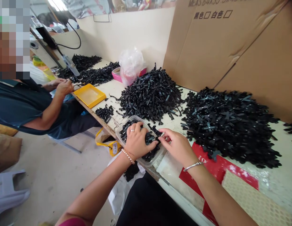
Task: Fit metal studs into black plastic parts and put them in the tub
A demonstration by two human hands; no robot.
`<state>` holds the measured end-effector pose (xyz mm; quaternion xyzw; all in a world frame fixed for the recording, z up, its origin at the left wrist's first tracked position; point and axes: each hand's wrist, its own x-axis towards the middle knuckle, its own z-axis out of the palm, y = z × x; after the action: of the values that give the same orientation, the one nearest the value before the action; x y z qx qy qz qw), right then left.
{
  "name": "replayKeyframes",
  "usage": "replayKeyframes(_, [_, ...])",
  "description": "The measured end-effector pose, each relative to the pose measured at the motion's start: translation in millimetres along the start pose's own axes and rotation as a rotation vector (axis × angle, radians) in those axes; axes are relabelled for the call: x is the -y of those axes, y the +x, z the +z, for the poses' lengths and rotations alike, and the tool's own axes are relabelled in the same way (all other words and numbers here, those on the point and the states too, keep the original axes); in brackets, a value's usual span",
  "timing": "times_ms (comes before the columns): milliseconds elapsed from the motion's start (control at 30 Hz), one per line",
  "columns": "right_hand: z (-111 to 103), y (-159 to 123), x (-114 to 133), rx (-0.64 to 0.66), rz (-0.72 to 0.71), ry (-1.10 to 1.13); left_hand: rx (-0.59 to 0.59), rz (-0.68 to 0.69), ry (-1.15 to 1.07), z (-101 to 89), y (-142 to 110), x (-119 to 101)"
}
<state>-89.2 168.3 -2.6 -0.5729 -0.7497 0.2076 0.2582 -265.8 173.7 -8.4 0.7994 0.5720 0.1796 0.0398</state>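
Head view: black plastic parts (148, 139) are heaped in a clear plastic tray (160, 157), the left hand (137, 141) curled onto them, the right hand (176, 146) half open at its rim; neither grip can be told. Larger heaps of parts (150, 97) are piled beyond that tray, and a yellow tray (89, 95) is set to its left.

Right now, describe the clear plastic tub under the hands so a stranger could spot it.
On the long workbench, find the heaps of black parts. At its near edge sits the clear plastic tub, with both hands over it, unlike the yellow tray farther along.
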Motion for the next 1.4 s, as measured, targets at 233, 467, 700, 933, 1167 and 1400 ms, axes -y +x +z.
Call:
replayKeyframes(233, [-0.2,6.1,8.9,0.085,-0.075,-0.193,-0.018,0.033,-0.039,0.7,-1.8,2.2])
replayKeyframes(467, [-0.5,6.0,20.6,0.155,-0.124,-0.530,-0.032,0.049,-0.090,1.0,-2.2,4.0])
replayKeyframes(700, [-0.8,17.7,20.5,0.233,-0.219,-0.555,-0.033,0.052,-0.086,2.0,-2.3,4.2])
replayKeyframes(933, [0.2,26.3,18.6,0.240,-0.286,-0.559,-0.050,0.059,-0.063,3.1,-3.9,4.9])
replayKeyframes(1167, [4.2,29.0,16.5,0.217,-0.308,-0.559,-0.049,0.050,-0.077,0.1,-3.0,3.7])
replayKeyframes(1400, [9.1,24.2,10.9,0.091,-0.292,-0.494,-0.058,0.055,-0.091,4.7,-3.6,6.4])
